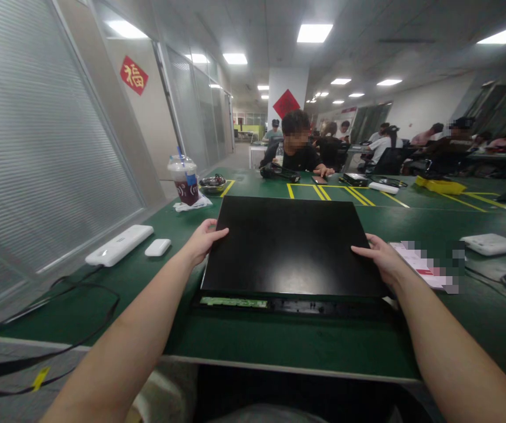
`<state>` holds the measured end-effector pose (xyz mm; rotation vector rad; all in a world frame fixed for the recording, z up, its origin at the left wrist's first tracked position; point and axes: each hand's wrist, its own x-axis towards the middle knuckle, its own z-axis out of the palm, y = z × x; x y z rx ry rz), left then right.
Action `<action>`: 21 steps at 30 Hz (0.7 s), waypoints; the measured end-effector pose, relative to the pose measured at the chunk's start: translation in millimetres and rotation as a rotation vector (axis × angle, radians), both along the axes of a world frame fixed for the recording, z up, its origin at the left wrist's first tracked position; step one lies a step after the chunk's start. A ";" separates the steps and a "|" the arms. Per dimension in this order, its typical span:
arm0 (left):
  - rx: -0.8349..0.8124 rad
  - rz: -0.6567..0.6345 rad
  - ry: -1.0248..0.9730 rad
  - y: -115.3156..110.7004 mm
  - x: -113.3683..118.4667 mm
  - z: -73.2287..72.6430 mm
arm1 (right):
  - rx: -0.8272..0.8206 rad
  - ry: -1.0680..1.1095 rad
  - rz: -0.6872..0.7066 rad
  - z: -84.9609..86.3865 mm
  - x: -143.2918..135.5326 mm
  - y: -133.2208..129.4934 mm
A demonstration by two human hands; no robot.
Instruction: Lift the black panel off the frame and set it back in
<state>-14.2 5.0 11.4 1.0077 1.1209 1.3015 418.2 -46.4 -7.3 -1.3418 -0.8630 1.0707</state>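
Observation:
A flat black panel lies in front of me over the green table. My left hand grips its left edge, thumb on top and fingers at the side. At the right edge, my right hand holds it the same way, its lower fingers hidden. Along the near side, a dark frame shows below the panel, with a green circuit strip at its left part.
A drink cup and a metal bowl stand at the back left. White devices and cables lie left; a paper and another white device lie right. A person sits across.

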 end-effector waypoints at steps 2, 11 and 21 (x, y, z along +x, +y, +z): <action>-0.008 0.021 0.015 -0.5 1.9 -0.4 | -0.028 -0.034 0.021 -1.2 -1.5 -0.5; -0.104 0.159 -0.103 8.6 -8.9 6.9 | -0.034 -0.021 0.124 1.9 -8.7 -1.8; -0.264 0.108 -0.118 8.5 -19.4 16.3 | -0.118 -0.072 -0.088 10.6 1.4 0.4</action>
